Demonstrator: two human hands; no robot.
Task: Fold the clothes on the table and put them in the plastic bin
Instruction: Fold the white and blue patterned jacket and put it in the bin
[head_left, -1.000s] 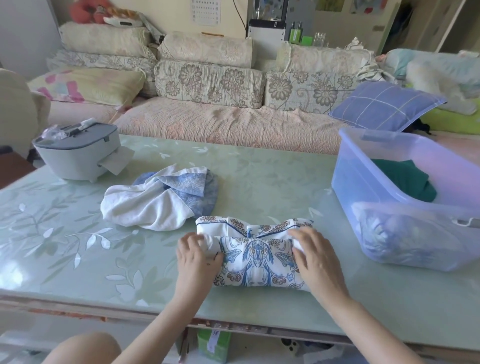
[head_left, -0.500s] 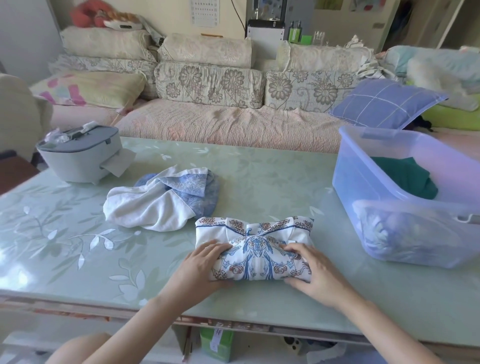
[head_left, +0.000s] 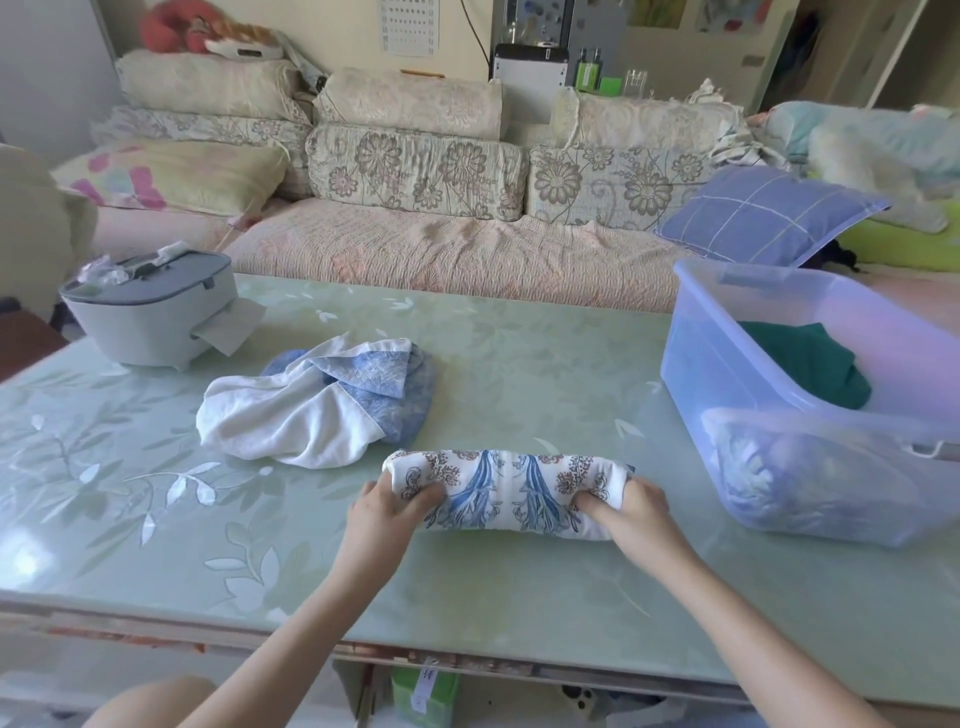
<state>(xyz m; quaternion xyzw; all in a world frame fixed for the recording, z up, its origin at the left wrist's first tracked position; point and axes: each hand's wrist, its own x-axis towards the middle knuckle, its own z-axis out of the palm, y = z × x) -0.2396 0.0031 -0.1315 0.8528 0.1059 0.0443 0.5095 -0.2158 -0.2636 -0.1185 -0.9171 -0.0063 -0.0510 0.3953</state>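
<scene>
In the head view we see the folded printed cloth (head_left: 506, 491) lying on the table (head_left: 519, 364) near its front edge, well to the left of the plastic bin (head_left: 691, 358). Our left hand (head_left: 387, 512) grips the left end of this bundle and our right hand (head_left: 631, 512) grips the right end, each closed around the fabric. We judge the cloth to be light, soft and limp, so the folds can open if we lift it by one end only. Holding both ends together seems the safe way. A white and blue cloth (head_left: 317, 410) lies unfolded just behind it, and a green piece (head_left: 810, 364) is already in the bin.
</scene>
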